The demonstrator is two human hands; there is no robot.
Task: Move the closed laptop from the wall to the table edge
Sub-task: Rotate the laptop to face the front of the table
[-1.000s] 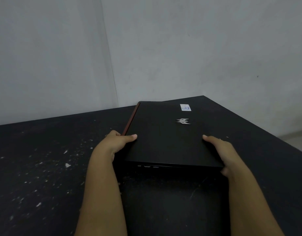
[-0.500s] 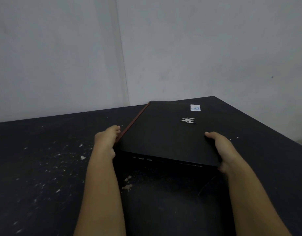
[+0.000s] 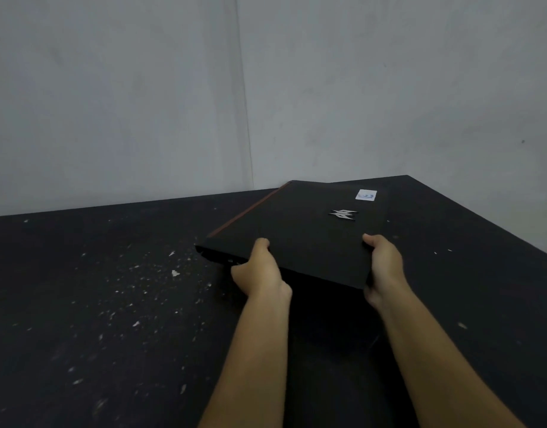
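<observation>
Black and closed, one laptop point(image 3: 300, 239) sits pinched at its near edge by the fingers point(image 3: 261, 244) of our two hands, left hand point(image 3: 260, 273) and right hand point(image 3: 383, 267), tilted above the speckled counter point(image 3: 96, 304) near the wall corner.

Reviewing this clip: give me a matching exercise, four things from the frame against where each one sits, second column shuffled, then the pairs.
Things:
1. left hand
2. right hand
3. white sticker
4. pale flecks

Places:
A. far corner of the laptop lid
B. on the table, left of the laptop
C. near edge of the laptop, towards its red-trimmed side
D. near right corner of the laptop

Pairs: 1-C, 2-D, 3-A, 4-B
</observation>
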